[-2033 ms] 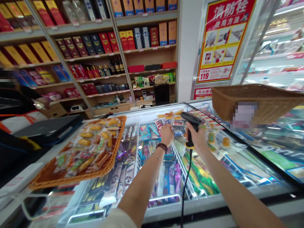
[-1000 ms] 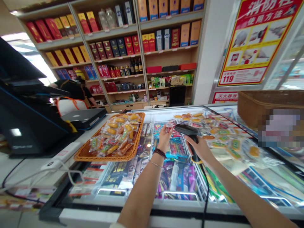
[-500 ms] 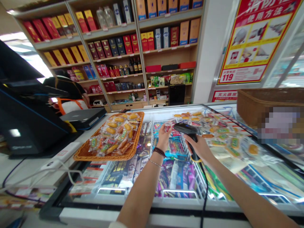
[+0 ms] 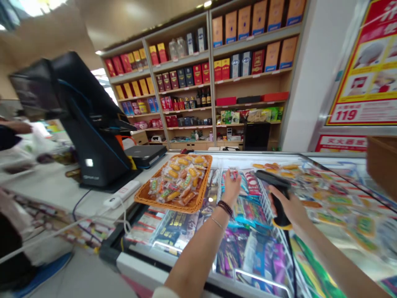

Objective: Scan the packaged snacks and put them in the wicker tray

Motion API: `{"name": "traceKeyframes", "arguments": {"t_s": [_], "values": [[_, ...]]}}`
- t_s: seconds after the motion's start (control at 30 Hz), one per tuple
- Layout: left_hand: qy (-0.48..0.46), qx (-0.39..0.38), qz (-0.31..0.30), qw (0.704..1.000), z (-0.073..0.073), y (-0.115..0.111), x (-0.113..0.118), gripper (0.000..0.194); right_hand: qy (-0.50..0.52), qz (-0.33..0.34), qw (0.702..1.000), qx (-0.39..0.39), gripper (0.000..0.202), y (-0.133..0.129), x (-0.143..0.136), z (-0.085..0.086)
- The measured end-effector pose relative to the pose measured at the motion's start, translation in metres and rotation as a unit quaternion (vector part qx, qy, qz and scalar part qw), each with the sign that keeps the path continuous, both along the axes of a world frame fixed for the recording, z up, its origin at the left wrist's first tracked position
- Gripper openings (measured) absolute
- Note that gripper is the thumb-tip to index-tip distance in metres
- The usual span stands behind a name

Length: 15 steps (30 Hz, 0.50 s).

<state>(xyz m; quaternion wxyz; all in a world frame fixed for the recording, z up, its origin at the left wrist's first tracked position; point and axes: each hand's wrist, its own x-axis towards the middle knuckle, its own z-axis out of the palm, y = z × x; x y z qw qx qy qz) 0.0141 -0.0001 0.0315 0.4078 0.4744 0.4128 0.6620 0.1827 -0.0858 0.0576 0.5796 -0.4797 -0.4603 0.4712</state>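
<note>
My right hand [image 4: 287, 203] is wrapped round the grip of a black barcode scanner [image 4: 273, 180], whose head points left toward my other hand. Pinched in the fingers of my left hand [image 4: 232, 186] is a small wrapped snack [image 4: 233, 171] with red print, mostly hidden by the fingers. Both hands are above a glass-topped freezer [image 4: 145, 248], with bagged frozen goods [image 4: 248, 211] visible below in wire baskets. To the left, an orange wicker tray [image 4: 141, 198] holds a heap of wrapped snacks [image 4: 182, 174]. More wrapped snacks [image 4: 338, 203] lie spread on the glass at right.
A black checkout terminal [image 4: 93, 136] and a flat black device [image 4: 145, 153] stand on the left counter, beside a white power strip [image 4: 119, 196]. The scanner's cord [image 4: 290, 256] hangs toward me. A brown basket [image 4: 381, 161] is at far right. Another person's arm [image 4: 15, 126] shows at left.
My view has swung left, so the tray, freezer and hands appear farther right. The scanner has moved slightly away from the snack in my left hand. Both hands keep their holds.
</note>
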Motion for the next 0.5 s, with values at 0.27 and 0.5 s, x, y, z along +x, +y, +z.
{"name": "traceKeyframes", "arguments": {"t_s": [0.27, 0.5], "values": [[0.133, 0.075, 0.228, 0.962, 0.080, -0.005, -0.132, 0.059, 0.055, 0.051, 0.996, 0.048, 0.046, 0.022, -0.062, 0.033], [0.281, 0.083, 0.261, 0.920, 0.088, -0.023, -0.168, 0.056, 0.058, 0.051, 0.995, 0.065, 0.044, 0.013, -0.060, 0.036]]}}
